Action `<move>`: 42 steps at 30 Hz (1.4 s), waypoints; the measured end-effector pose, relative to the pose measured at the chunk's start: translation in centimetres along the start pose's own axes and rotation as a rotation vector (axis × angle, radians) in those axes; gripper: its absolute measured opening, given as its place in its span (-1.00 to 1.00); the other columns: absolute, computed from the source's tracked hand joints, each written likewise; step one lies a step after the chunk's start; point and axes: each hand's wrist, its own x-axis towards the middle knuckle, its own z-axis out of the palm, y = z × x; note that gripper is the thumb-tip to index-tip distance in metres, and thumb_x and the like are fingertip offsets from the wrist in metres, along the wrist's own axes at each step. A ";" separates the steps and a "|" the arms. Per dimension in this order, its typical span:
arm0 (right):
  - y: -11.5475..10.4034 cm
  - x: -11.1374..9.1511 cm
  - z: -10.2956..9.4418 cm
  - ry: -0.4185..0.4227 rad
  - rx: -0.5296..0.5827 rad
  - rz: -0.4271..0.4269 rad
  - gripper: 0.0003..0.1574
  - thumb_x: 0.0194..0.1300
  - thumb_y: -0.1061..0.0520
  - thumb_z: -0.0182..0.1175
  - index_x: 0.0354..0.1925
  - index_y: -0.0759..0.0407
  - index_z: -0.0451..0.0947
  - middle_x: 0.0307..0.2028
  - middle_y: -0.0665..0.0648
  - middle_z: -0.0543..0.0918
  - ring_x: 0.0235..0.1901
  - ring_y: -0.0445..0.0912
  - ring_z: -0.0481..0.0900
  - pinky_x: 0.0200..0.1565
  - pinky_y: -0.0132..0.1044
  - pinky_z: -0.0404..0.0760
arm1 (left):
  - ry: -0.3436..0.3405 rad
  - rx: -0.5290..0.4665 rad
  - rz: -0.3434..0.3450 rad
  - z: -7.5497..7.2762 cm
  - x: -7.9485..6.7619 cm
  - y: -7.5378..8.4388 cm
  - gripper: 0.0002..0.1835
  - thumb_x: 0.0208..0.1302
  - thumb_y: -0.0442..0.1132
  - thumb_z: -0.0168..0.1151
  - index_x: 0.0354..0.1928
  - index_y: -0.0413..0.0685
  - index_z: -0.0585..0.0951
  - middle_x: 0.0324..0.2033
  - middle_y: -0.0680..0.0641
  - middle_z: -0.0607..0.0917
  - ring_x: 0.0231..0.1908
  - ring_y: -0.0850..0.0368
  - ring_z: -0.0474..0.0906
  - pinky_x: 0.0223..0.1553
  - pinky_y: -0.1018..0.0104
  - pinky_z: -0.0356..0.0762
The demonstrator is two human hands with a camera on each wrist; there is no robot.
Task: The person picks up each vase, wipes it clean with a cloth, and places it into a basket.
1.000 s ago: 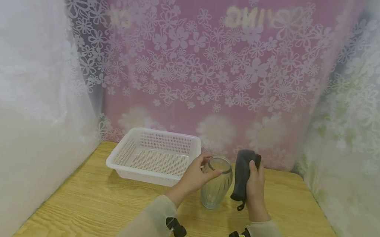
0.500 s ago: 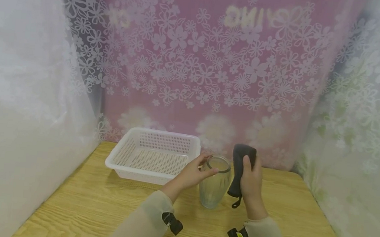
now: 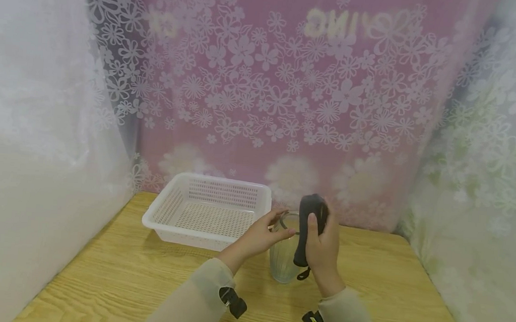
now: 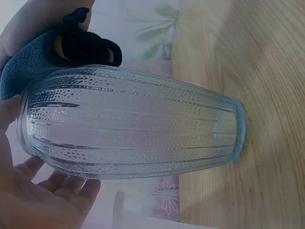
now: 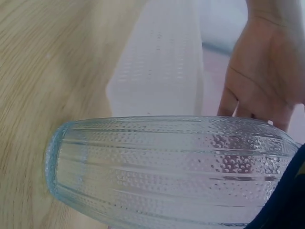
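A clear ribbed glass vase (image 3: 282,264) stands upright on the table. My left hand (image 3: 258,239) grips it near the mouth, the thumb at the rim and the fingers along the far side. In my right hand (image 3: 325,247) is a dark folded cloth (image 3: 305,235) with a small hanging loop, held against the vase's right side near the top and covering part of the rim in the head view. The left wrist view shows the cloth (image 4: 28,62) as fuzzy blue fabric with black edging and some yellow inside, right beside the vase (image 4: 133,124).
A white perforated plastic basket (image 3: 188,238) stands at the back left, just behind my left hand. The wood-grain table (image 3: 107,280) ends at a pink flowered curtain (image 3: 263,95). Pale sheets (image 3: 28,138) hang on both sides.
My right hand has moved left with the cloth, from a gap beside the vase to right at its side. My left hand keeps its grip; the vase has hardly shifted.
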 end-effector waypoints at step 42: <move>5.5 -0.1 -0.6 -0.159 0.313 0.723 -0.19 0.60 -0.31 -0.39 0.55 0.11 -0.05 0.33 0.25 0.32 0.13 -0.03 0.43 0.17 -0.20 0.42 | 0.003 -0.018 0.014 0.0 0.0 -0.2 -0.27 0.34 0.24 0.24 0.49 0.41 0.26 0.48 -0.03 0.28 0.44 -0.13 0.22 0.31 -0.28 0.27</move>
